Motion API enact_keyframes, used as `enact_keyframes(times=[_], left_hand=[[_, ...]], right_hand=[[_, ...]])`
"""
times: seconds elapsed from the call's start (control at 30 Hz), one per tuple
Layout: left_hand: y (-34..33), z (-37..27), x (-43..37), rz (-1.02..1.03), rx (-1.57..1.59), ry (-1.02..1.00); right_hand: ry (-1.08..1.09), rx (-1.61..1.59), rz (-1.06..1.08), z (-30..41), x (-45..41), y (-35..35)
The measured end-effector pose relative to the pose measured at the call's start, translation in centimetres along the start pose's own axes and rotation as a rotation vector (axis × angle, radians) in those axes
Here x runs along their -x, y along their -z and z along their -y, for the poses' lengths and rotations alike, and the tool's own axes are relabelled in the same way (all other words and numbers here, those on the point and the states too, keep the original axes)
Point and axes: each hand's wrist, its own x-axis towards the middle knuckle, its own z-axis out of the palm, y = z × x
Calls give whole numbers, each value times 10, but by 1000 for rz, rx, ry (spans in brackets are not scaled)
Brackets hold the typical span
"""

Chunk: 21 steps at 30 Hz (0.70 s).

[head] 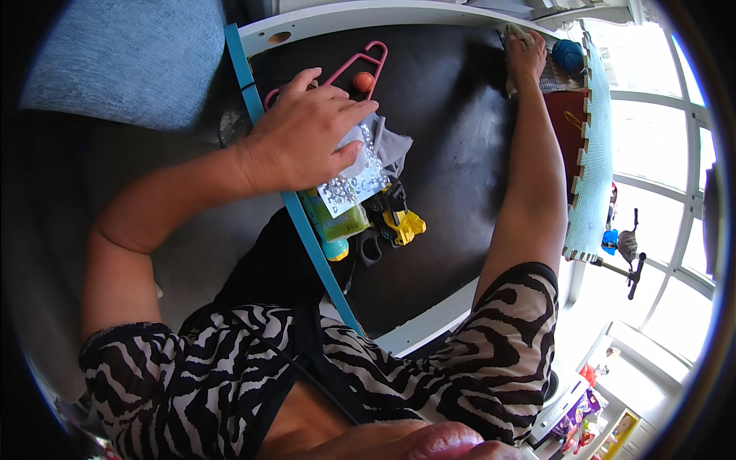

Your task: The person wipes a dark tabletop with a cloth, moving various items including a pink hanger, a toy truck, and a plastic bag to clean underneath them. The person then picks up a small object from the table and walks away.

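Note:
My right hand (pixel 528 57) is at the far right corner of a dark tabletop (pixel 443 144), closed on a bunched beige cloth (pixel 517 35). Over the table's left side my left hand (pixel 316 129) is spread, palm down, above a pile; whether it touches the pile is unclear. Near its fingers lie a pink plastic clothes hanger (pixel 376 60) and a small orange ball (pixel 363 81). Beneath and beside the palm are a grey cloth (pixel 394 144) and a silvery patterned sheet (pixel 359 184). Closer to my body are a green packet (pixel 342 225) and a yellow toy vehicle (pixel 405 227).
A turquoise-edged raised rim (pixel 310 230) borders the table's left side. Beyond the right side are a blue ball (pixel 568 56) and a light green foam mat (pixel 595 155). A black ring-like object (pixel 370 252) and a teal-and-yellow item (pixel 335 249) lie near me. Blue upholstery (pixel 126 57) stands at upper left.

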Motion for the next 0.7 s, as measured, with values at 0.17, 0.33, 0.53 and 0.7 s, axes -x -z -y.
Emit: enact_keyframes(times=[0.17, 0.33, 0.53, 0.7], left_hand=[[1, -2, -3, -14, 84, -32], [1, -1, -1, -47, 56, -40], [3, 4, 2, -63, 71, -35], [1, 1, 1, -47, 119, -31]], right_hand=[[-174, 257, 220, -20, -10, -48], [40, 301, 185, 18, 17, -50], [347, -77, 231, 75, 110, 17], [312, -201, 232, 15, 104, 42]])
